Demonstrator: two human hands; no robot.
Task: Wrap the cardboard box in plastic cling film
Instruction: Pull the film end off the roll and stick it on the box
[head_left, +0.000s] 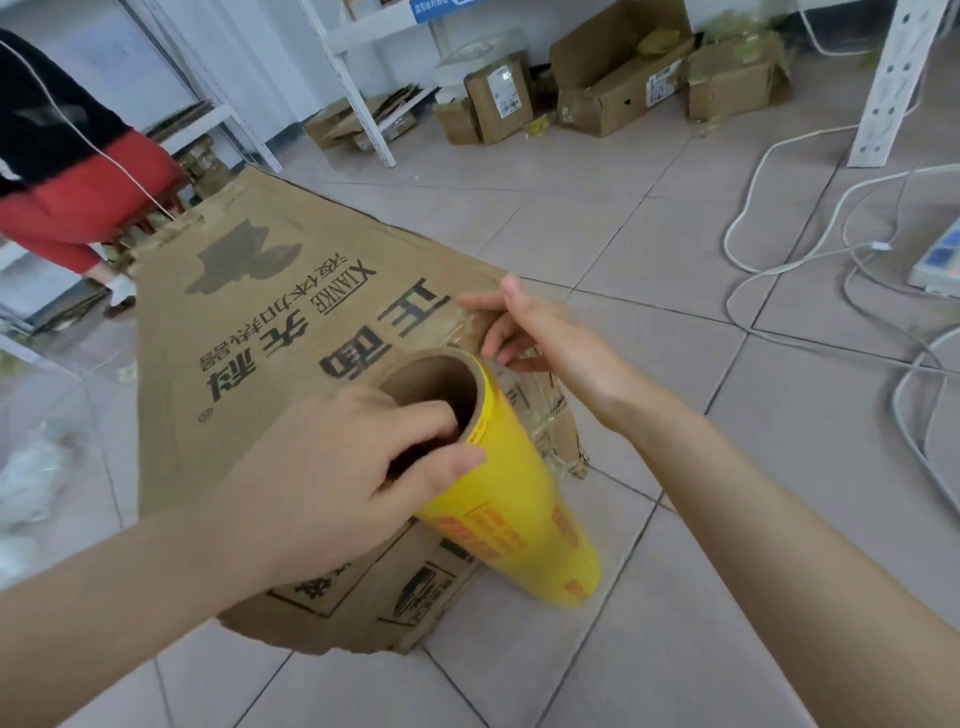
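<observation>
Gripping the cling film roll (511, 499) by its open cardboard core, our left hand (332, 467) has its fingers hooked inside the tube mouth and its thumb clamped on the yellow outer wall. The roll stands near upright against the near right corner of the cardboard box (270, 374), its lower end close to the tiled floor (675, 597). Our right hand (545, 338) lies just beyond the roll on that same corner, fingers spread flat and closed on nothing; they seem to pin the loose end of the film to the box, though the clear film itself is hard to make out. The box rests on the floor, printed top face upward, its near edge torn.

We judge this to be the opening step: anchoring the film before the first pass. Little or no film yet shows on the other faces of the box. The next move calls for the right hand to keep the end pressed while the left carries the roll along the side of the box, held taut so the film clings without creasing. Beyond the far left corner of the box another person (67, 171) stands; white cables (779, 171) lie well to its right.
</observation>
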